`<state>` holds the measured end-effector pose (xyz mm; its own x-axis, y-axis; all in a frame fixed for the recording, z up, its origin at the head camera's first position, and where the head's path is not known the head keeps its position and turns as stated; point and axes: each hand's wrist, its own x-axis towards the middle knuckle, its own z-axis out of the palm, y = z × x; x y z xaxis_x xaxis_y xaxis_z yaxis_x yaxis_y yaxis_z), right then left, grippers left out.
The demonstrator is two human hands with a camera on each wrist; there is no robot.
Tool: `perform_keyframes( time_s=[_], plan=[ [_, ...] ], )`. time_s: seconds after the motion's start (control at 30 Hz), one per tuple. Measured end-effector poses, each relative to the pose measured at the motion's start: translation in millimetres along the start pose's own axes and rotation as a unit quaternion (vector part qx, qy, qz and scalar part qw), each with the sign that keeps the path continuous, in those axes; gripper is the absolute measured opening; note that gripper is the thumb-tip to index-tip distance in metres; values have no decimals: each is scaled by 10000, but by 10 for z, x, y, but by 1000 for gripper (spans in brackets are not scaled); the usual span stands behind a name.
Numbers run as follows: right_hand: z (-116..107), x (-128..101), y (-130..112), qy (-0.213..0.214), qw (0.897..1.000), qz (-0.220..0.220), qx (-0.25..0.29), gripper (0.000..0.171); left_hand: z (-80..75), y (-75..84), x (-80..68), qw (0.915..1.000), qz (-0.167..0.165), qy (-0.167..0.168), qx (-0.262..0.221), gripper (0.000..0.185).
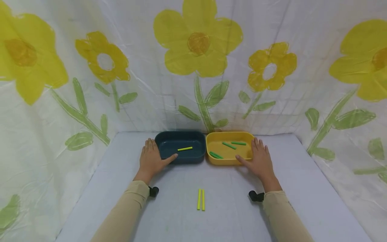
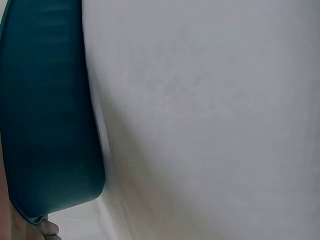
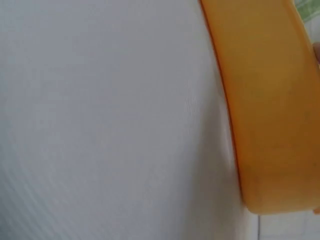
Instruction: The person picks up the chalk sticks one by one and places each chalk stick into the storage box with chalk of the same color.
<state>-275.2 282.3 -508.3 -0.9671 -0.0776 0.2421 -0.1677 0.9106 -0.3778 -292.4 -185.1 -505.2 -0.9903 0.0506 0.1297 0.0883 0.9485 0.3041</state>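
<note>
At the left end of a dark blue tray [image 1: 198,160] is my left hand [image 1: 152,160], its fingers straight along the side and its thumb over the front rim. One yellow stick [image 1: 185,148] lies inside that tray. My right hand [image 1: 259,162] rests at the right end of a yellow tray [image 1: 225,161], fingers extended along the side, thumb at the front rim. Several green sticks [image 1: 238,143] lie inside it. In the left wrist view the blue tray's wall [image 2: 50,110] fills the left side; the right wrist view shows the yellow tray's wall [image 3: 270,110].
Two yellow sticks [image 1: 199,199] lie side by side on the white-covered table [image 1: 181,222], between the forearms. The trays stand next to each other at the back edge, before a flower-printed curtain [image 1: 145,101]. Dark wrist cameras [image 1: 154,192] sit inside both sleeves.
</note>
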Motion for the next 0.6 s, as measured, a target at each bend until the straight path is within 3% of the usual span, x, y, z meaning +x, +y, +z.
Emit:
perform_keyframes(
  time_s=[0.13,0.3,0.43,0.6],
  plan=[
    [-2,-65,-119,222,9985,-160,467,107,4,-1,-18,10000,21,8,76,144],
    [-42,-194,-329,-73,9942,-232,1045,97,15,-15,-29,10000,23,12,82,143],
    [-57,-314,-502,-4,9915,-612,1149,88,11,1,-17,9999,72,75,95,142],
    [-22,-474,-717,-273,9897,-952,1030,89,3,19,-6,9997,84,125,174,142]
  ],
)
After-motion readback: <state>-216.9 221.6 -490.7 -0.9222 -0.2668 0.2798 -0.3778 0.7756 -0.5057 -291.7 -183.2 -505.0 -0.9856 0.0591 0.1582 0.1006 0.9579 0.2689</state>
